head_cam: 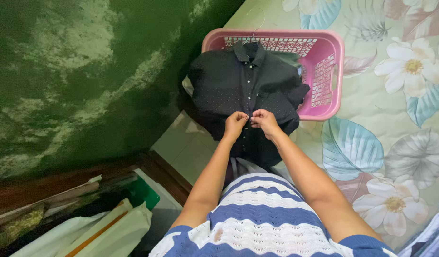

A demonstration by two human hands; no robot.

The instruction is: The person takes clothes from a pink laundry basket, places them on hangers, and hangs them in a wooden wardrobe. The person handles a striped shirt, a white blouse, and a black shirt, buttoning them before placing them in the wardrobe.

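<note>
Stripes of blue and white run across my knitted top [264, 214] at the bottom of the view, and both my bare forearms reach forward from it. At their ends my left hand [234, 124] and my right hand [264, 120] meet, fingertips close together, each pinching an edge of the front opening of a dark shirt with fine pale dots [238, 83]. The pinch sits on the row of small light buttons, about two thirds of the way down the front. Whether a button sits between my fingers I cannot tell.

Below my hands the shirt's tail hangs down over a pale tiled floor [188, 147]. To my lower left lie folded pale cloths [119, 228] and a green thing [144, 192] against a dark wooden edge.

The shirt is on a wire hanger whose hook [257, 21] shows above the collar, and its upper part lies across a pink plastic laundry basket [331, 66] with latticed walls. The basket rests on a quilted cover printed with big flowers and leaves [395, 123], which spreads to my right. To the left rises a mottled green wall [77, 76].
</note>
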